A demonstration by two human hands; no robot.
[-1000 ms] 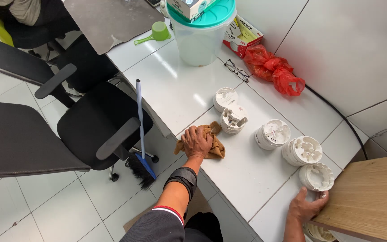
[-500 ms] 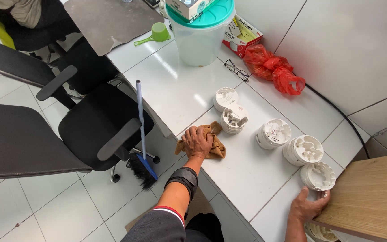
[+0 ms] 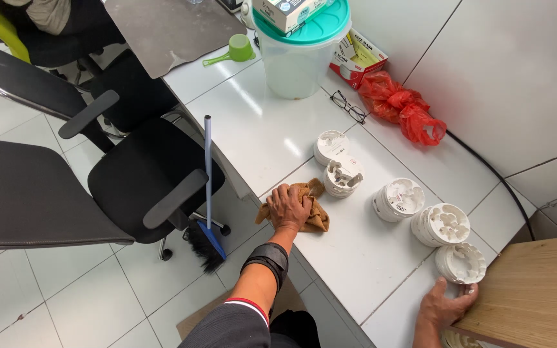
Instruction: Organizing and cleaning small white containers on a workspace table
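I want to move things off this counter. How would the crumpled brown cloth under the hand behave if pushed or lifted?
The crumpled brown cloth looks floppy: it lies in soft folds under the left hand, so lifted it would probably droop. Pushed, it would likely slide easily on the glossy white tiled counter, bunching rather than rolling. It seems light and not fragile.
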